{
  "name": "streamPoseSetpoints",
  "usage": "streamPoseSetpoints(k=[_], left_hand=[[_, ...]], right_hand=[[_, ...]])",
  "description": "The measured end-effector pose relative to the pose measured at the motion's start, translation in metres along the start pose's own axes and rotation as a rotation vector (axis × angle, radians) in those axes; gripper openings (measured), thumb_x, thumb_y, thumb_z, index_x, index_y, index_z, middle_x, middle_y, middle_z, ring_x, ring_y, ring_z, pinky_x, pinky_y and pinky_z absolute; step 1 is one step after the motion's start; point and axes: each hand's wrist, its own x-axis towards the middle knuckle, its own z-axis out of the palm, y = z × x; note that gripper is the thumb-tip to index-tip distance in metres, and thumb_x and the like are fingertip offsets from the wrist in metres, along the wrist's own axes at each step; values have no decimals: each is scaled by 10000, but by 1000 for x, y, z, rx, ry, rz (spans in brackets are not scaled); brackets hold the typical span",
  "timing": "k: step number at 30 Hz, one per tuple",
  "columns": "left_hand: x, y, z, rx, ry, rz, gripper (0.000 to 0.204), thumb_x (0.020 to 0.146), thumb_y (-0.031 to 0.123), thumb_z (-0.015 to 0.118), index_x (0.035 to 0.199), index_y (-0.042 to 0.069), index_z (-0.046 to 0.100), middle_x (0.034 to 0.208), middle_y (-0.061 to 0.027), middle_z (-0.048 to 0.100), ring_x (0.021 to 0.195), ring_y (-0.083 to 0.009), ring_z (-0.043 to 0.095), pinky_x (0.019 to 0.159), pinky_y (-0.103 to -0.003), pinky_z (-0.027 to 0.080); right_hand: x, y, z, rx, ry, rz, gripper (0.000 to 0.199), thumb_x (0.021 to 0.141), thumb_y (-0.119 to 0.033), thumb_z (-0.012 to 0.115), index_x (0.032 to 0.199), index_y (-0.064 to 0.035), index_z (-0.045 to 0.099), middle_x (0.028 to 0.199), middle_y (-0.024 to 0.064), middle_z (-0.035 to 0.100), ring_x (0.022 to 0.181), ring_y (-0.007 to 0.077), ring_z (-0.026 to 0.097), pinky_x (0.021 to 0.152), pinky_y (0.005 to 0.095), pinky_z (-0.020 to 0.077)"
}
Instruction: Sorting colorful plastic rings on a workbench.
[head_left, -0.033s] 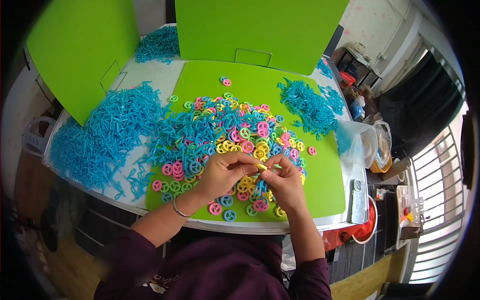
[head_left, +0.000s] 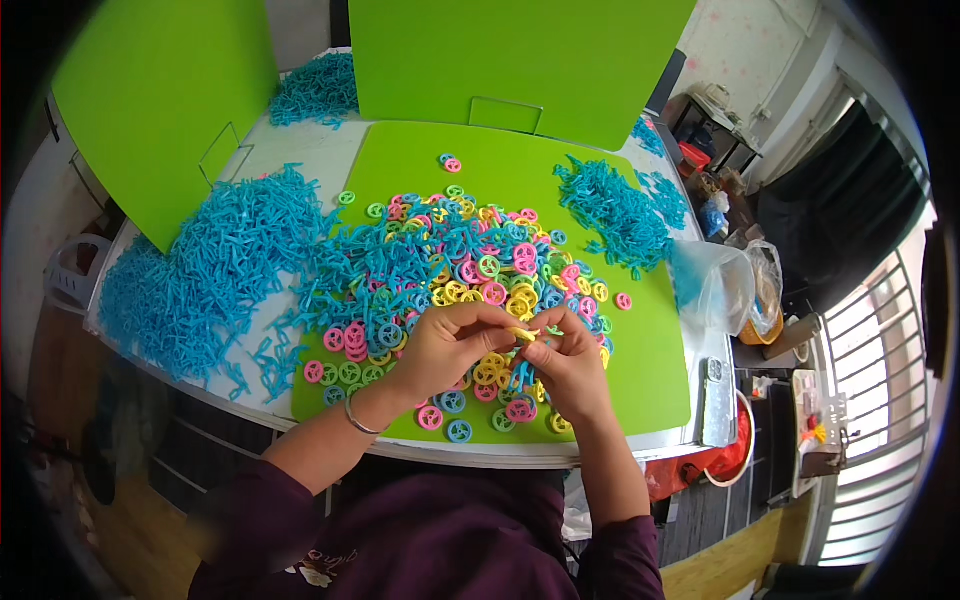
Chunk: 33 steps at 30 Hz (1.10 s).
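Over the near part of the heap, a small yellow plastic wheel [head_left: 523, 335] is pinched between the fingertips of my left hand [head_left: 450, 345] and my right hand [head_left: 568, 362]. Below the right thumb, blue plastic pieces [head_left: 522, 376] show; whether the right hand also grips them I cannot tell. Under and around both hands spreads a pile of spoked toy wheels [head_left: 489, 371] in pink, yellow, green and blue. Thin blue forked pieces [head_left: 370, 270] lie across the left side of that pile.
The wheels rest on a green board [head_left: 650, 370]. A large mound of blue pieces [head_left: 230, 250] stands left, a smaller mound [head_left: 620, 215] at right. Upright green panels [head_left: 520, 60] rise behind. A phone [head_left: 717, 400] lies at the table's right edge, beside a clear plastic bag [head_left: 715, 285].
The yellow wheel has tilted slightly between my fingertips. Both hands stay in nearly the same place.
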Motion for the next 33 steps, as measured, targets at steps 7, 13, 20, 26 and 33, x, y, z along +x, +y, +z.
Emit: streamPoseSetpoints(k=[7,13,20,26,33], left_hand=[[3,1,-11,-251,12,-127,177,888,51,634,1062,21,619,959,-56,675,845,-119,646,760,-258,539],[11,10,-17,-363,215,-290,154,891,98,639,1031,36,623,956,-48,660,864,-129,634,796,-275,517],[10,21,-11,-22,15,-415,173,877,106,660,1037,48,628,961,-38,655,872,-110,627,726,-244,507],[0,14,-37,1174,-73,55,192,754,134,746,922,88,666,838,-51,634,858,-214,608,799,-346,462],[9,21,-29,881,-13,-257,192,722,120,758,858,62,637,770,-54,620,828,-240,596,766,-362,471]], right_hand=[[-7,-18,5,163,-201,22,522,938,-247,579,1341,-51,312,1014,146,636,885,252,666,653,333,562],[0,-9,10,-986,14,-941,589,796,-80,711,1324,-89,449,1127,154,589,1025,290,583,777,344,516],[0,-7,2,-1001,60,-1076,273,705,64,684,961,-29,670,1023,80,634,825,186,592,729,295,480],[0,-9,-1,-180,213,-393,138,911,-26,584,1047,-1,583,782,5,581,706,71,527,592,205,424],[-1,-10,0,-140,142,-108,193,936,-132,584,1096,-24,604,777,-8,580,592,47,489,516,204,396]])
